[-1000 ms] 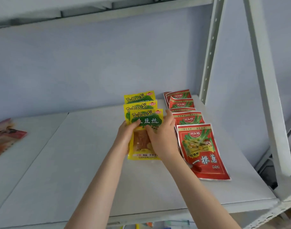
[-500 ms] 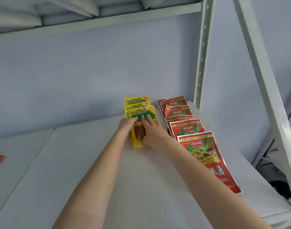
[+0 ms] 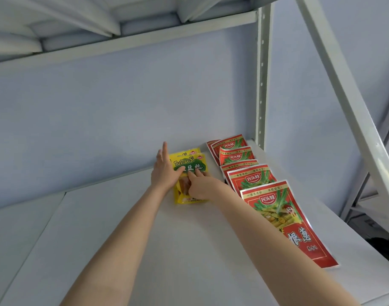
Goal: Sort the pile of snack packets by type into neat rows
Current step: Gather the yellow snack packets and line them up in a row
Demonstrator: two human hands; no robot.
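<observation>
Centrally, the left hand (image 3: 164, 173) stands flat, fingers straight, against the left edge of the yellow packets (image 3: 190, 161), its thumb across the top one; the right hand (image 3: 203, 184) presses nearly straight fingers on that packet's green band; perhaps two more lie beneath, edges barely showing; a narrow strip of shelf (image 3: 133, 250) separates them from the red packets (image 3: 252, 180), overlapped in a row from the back wall toward the lower right, near the shelf's right edge; white board spreads wide across the lower left.
</observation>
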